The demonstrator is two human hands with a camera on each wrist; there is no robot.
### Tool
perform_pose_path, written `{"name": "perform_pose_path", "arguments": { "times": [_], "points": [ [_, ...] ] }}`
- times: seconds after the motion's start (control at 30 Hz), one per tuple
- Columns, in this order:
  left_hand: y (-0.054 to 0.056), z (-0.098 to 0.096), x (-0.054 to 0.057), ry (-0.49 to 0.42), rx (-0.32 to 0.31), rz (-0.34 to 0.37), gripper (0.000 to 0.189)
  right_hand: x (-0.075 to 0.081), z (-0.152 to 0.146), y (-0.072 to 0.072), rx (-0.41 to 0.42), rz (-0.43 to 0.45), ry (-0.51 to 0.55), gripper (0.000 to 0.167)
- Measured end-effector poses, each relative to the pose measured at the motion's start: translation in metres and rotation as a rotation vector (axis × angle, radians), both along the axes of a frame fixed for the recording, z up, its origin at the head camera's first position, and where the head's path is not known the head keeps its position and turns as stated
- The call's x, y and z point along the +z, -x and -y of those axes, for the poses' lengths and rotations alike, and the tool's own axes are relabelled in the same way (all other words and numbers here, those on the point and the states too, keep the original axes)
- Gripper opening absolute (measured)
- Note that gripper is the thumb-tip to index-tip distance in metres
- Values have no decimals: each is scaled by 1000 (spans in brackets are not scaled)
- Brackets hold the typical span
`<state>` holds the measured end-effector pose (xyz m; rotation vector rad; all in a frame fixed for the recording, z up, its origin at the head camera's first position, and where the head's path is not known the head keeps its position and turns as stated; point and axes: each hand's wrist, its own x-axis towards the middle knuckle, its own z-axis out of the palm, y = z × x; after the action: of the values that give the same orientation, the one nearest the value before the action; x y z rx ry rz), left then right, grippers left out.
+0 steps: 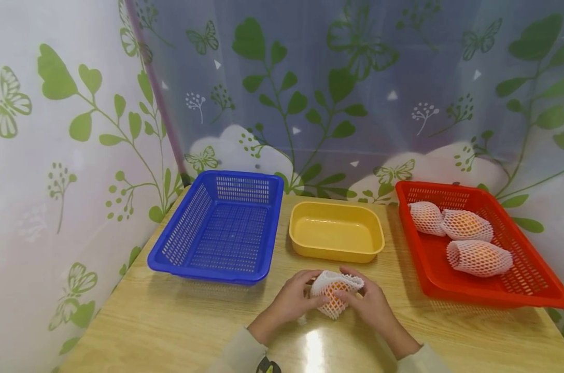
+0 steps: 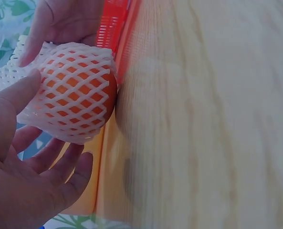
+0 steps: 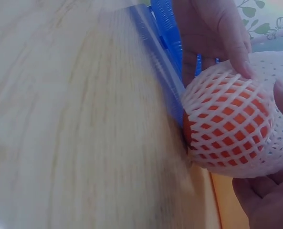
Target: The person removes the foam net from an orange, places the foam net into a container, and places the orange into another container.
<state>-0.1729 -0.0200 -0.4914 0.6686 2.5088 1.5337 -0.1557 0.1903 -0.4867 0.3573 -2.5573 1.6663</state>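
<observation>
An orange fruit in a white foam net sleeve point(image 1: 334, 296) is between both hands, close over the wooden table in the head view. My left hand point(image 1: 292, 298) holds it from the left, thumb on the net and fingers curled beneath. From the other side my right hand point(image 1: 369, 305) grips it, its thumb also on the front of the net. In the left wrist view the rounded end of the netted fruit point(image 2: 77, 93) shows bare orange skin at its edge. The loose end of the foam net point(image 3: 275, 71) extends past the fruit in the right wrist view.
A yellow tub point(image 1: 338, 254) stands just beyond the hands. On the left is a blue slotted basket point(image 1: 207, 273). The red basket point(image 1: 492, 296) at right holds several netted fruits point(image 1: 479, 258). Patterned curtains point(image 1: 300, 67) hang behind the table point(image 1: 170, 331).
</observation>
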Motion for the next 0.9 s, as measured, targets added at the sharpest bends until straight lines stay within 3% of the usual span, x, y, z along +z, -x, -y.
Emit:
{"name": "perform_pose_path", "arguments": {
  "times": [0.23,0.57,0.9],
  "points": [
    [0,1,0,13,31,9,53,-3,2,0,32,19,14,74],
    [1,3,1,16,72,-27,37,-1,4,0,35,98,2,60],
    [0,2,2,35,72,0,62,-6,0,4,-28,47,-39,54]
  ]
}}
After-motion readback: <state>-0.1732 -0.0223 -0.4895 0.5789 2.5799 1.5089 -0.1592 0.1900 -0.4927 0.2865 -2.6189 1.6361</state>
